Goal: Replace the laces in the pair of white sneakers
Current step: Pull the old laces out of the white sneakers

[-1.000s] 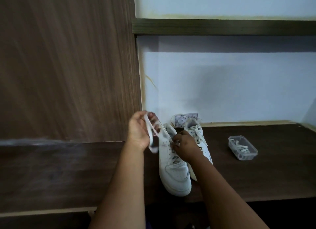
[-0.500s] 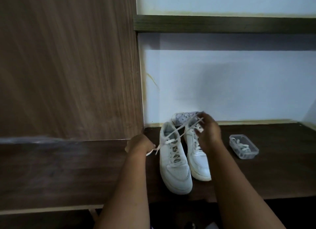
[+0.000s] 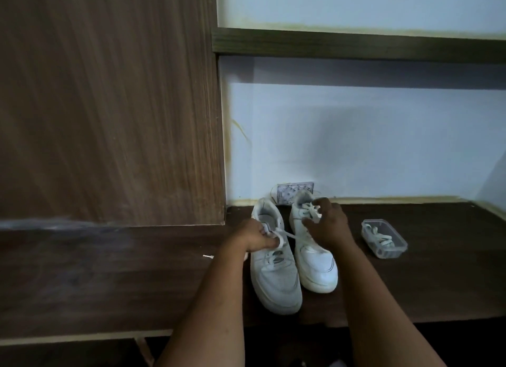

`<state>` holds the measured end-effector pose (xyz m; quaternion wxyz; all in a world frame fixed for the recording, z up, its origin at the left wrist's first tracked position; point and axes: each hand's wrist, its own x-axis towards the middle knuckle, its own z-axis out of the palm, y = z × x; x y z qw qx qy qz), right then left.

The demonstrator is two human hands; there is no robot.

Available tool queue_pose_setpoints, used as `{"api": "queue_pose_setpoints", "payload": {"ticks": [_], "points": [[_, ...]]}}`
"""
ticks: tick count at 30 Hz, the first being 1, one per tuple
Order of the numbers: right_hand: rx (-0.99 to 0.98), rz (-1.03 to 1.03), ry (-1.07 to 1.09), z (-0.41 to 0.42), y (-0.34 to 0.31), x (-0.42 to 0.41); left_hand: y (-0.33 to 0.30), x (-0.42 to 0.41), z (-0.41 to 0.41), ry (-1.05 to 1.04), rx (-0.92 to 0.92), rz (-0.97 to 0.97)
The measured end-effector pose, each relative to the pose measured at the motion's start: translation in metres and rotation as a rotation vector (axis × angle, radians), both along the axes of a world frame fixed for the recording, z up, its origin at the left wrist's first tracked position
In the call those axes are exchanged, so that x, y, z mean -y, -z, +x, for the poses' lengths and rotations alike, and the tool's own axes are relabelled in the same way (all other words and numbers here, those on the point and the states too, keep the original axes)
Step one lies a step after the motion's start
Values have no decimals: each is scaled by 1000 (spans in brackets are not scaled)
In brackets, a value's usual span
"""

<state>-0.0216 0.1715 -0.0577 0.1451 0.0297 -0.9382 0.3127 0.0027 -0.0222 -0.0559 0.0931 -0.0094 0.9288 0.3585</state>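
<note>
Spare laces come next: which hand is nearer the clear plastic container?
Right. The right hand is beside the clear plastic container; the left hand lies beyond both sneakers.

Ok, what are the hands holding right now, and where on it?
The left hand pinches the lace of the left sneaker near the upper eyelets. The right hand grips the same lace's other stretch over the right sneaker.

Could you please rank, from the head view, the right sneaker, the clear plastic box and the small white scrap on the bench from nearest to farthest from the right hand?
1. Right sneaker: directly under the right hand.
2. Clear plastic box: to its right, apart, laces inside.
3. Small white scrap: far left, beyond the left sneaker.
</note>
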Motion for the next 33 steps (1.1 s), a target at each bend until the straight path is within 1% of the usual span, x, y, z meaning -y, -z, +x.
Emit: {"api": "queue_pose_setpoints", "payload": {"ticks": [1, 2, 3, 5, 7, 9, 10, 12, 14, 15, 16, 18, 19, 20, 21, 22, 23, 24, 25, 26, 27, 29, 30, 31, 32, 33], "points": [[-25, -58, -40, 2, -4, 9, -2, -3, -1, 41, 7, -36], [10, -98, -82, 5, -9, 18, -6, -5, 0, 86, 15, -79], [81, -102, -120, 7, -10, 28, -11, -6, 0, 136, 31, -120], [228, -48, -184, 11, -7, 42, -18, -6, 1, 247, 108, -178], [322, -34, -205, 15, -2, 49, -20, -1, 2, 303, 197, -239], [388, -87, -219, 17, 0, 51, -14, 5, -1, 237, 239, -232], [426, -163, -236, 20, -3, 52, -10, 7, -3, 164, 230, -194], [547, -450, -287, 27, -13, 52, 0, 11, -10, -14, 160, -92], [693, -866, -415, 30, -22, 47, 6, 9, -11, -171, 85, 19], [719, -1079, -506, 29, -26, 42, 10, 8, -12, -212, 68, 62], [680, -1278, -595, 26, -31, 36, 14, 7, -12, -234, 74, 93], [466, -1622, -712, 19, -43, 24, 19, 3, -14, -255, 97, 110], [344, -1743, -705, 15, -47, 18, 20, 1, -15, -261, 88, 90], [244, -1800, -641, 13, -51, 15, 21, 0, -16, -272, 64, 65], [171, -1745, -497, 8, -49, 11, 22, -2, -17, -284, 35, 53], [140, -1574, -344, 3, -44, 9, 22, -2, -18, -292, 15, 72], [165, -1325, -212, 0, -36, 8, 23, -3, -20, -299, 16, 114], [239, -1098, -141, -2, -27, 10, 23, -4, -21, -308, 25, 169], [314, -863, -115, -3, -16, 12, 24, -5, -22, -323, 37, 213], [337, -640, -102, -4, -7, 14, 25, -6, -23, -337, 52, 253], [296, -447, -86, -5, -1, 16, 25, -7, -23, -344, 76, 285], [131, -238, -68, -4, -1, 17, 24, -7, -22, -343, 144, 368], [54, -135, -51, -4, -4, 17, 23, -7, -21, -356, 182, 437], [9, 17, -26, -3, -7, 18, 20, -6, -19, -373, 220, 533], [9, 173, -9, -2, -9, 21, 18, -6, -17, -396, 263, 650], [32, 271, -25, -1, -8, 25, 15, -6, -15, -423, 298, 770]]}}
